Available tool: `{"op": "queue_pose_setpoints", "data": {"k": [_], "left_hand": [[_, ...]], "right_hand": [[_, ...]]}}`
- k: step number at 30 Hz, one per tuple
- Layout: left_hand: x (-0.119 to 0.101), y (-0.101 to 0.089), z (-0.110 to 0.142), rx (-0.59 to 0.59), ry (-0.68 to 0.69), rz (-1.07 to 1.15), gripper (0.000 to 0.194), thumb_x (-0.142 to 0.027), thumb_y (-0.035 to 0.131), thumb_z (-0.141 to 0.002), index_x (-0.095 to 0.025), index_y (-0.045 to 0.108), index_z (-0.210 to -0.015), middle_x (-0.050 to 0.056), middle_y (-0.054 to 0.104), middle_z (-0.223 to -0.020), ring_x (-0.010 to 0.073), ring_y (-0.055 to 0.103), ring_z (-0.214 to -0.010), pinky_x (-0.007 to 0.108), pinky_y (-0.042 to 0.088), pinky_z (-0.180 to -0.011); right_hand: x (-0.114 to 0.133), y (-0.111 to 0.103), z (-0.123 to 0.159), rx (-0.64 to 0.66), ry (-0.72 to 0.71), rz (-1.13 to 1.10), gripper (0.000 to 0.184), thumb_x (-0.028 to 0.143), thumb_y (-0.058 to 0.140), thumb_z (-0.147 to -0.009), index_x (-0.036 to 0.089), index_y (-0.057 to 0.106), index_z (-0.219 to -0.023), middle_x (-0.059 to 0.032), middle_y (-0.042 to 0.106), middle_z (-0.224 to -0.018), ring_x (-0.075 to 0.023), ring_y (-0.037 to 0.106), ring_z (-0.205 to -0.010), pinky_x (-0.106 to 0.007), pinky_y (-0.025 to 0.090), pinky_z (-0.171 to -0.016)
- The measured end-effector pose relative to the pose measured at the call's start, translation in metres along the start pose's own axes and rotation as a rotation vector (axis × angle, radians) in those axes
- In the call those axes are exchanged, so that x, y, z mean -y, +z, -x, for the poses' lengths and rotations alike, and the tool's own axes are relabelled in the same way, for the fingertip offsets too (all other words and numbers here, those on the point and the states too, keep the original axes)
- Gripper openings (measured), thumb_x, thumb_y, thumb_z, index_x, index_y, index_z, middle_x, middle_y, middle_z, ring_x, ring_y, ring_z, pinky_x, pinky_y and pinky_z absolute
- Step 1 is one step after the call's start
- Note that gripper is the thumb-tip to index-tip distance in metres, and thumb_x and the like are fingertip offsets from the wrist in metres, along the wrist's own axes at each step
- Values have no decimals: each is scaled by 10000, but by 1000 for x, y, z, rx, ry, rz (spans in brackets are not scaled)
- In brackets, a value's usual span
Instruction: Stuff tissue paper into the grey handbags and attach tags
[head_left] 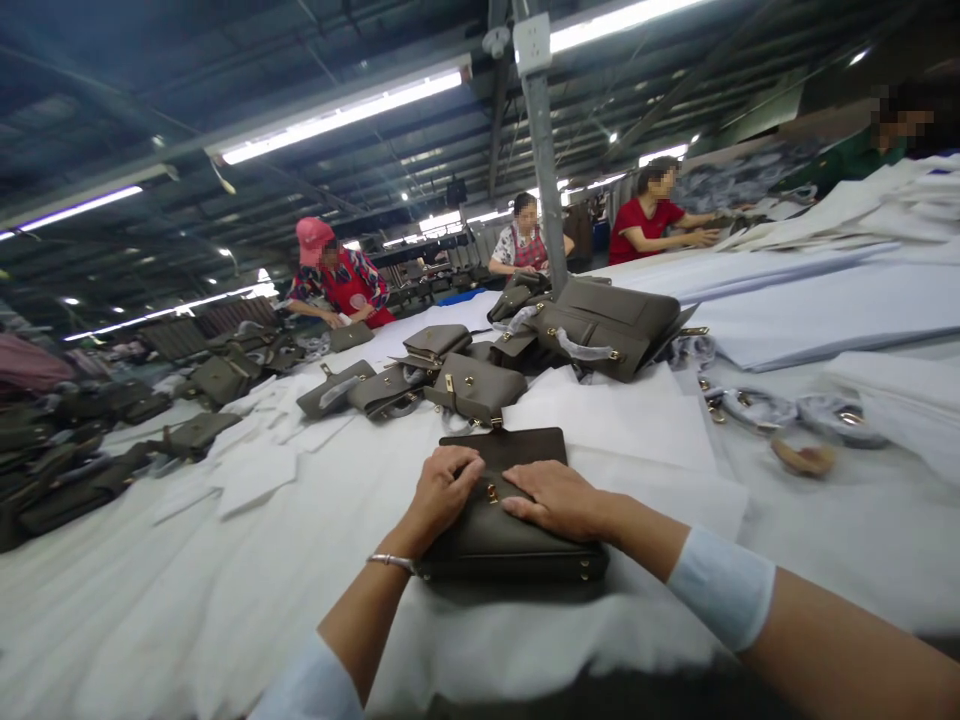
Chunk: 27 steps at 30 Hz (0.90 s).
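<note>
A dark olive leather handbag (517,545) lies on the white-covered table before me, its flap folded back away from me. A small gold turn-lock (492,493) shows on its front between my hands. My left hand (444,490) is on the bag's left edge, fingers bent and close together, and its underside is hidden. Flat on the right half of the front lies my right hand (559,497), its fingers stretched out and thumb pointing toward the lock. Just beyond the bag, another olive handbag (480,388) with gold hardware sits at the front of a pile.
More handbags (611,320) are heaped around a metal post (541,150). White sheets (622,420) lie to the right, near wrapped handles (761,408) and a brown tape roll (802,457). Loose white pieces (259,478) are at left. Several co-workers stand across the table.
</note>
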<state>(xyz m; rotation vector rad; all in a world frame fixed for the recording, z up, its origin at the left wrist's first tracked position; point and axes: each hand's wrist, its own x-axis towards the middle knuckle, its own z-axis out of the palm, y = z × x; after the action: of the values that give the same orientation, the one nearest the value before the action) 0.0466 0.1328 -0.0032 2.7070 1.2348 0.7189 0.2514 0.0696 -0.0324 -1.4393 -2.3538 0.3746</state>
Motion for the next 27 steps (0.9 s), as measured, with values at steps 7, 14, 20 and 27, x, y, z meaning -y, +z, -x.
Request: {"op": "queue_pose_setpoints", "data": {"k": [7, 14, 20, 27], "left_hand": [[-44, -10, 4, 205, 16, -411, 447, -433, 372, -936, -179, 622, -666, 80, 664, -751, 231, 596, -783, 352, 383, -715], [-55, -7, -5, 378, -239, -387, 333, -299, 397, -808, -187, 628, -595, 81, 676, -690, 212, 615, -666, 297, 249, -524], [-56, -2, -2, 403, -369, -310, 353, -308, 366, -823, -194, 549, -543, 58, 639, -638, 186, 558, -593, 302, 218, -525], [-30, -6, 7, 268, -215, -78, 439, -526, 367, -912, -201, 573, -700, 22, 619, -729, 191, 565, -735, 303, 364, -655]], "right_hand": [[2, 0, 2, -27, -6, 76, 528, 558, 327, -936, 162, 584, -1173, -131, 648, -1118, -297, 594, -1020, -423, 426, -884], [20, 1, 9, -61, -9, 100, 557, 531, 459, -886, 121, 527, -1258, -167, 591, -1220, -329, 540, -1115, -466, 399, -948], [4, -6, 11, -176, -146, -60, 339, 410, 498, -904, 189, 620, -1131, -56, 667, -1110, -220, 589, -1045, -338, 434, -926], [-95, -23, 43, -377, 419, 191, 519, 182, 569, -800, 115, 500, -1310, -136, 498, -1372, -280, 424, -1259, -423, 316, -1070]]}}
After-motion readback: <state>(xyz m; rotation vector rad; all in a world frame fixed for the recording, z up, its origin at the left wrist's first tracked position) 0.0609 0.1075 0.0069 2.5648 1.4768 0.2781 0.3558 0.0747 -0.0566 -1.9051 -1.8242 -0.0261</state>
